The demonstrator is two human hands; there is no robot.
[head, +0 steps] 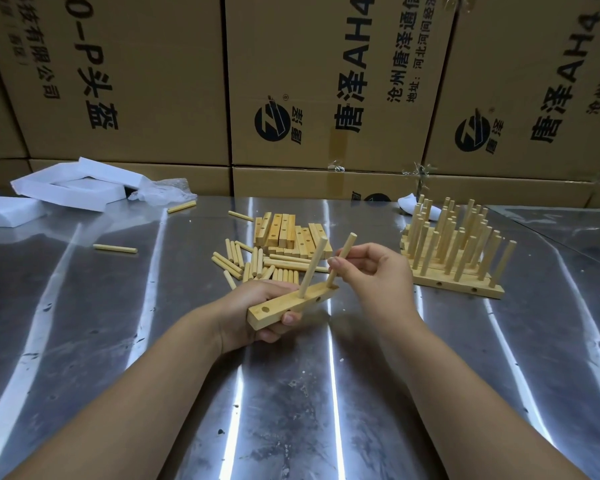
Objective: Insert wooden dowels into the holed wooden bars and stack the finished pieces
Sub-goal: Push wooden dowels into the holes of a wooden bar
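Steel table [291,393] before cartons [153,81]; left fingers [289,319] grip bar [291,304], right fingers [336,263] pinch dowel [347,244].

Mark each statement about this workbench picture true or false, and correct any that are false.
1. The left hand holds a wooden bar. True.
2. The bar's near-end hole has a dowel in it. False: that hole is empty; the standing dowel sits in the middle hole.
3. The right hand pinches a second dowel at the bar's far end. True.
4. The finished pieces stand on the left of the table. False: they stand on the right; white foam lies on the left.
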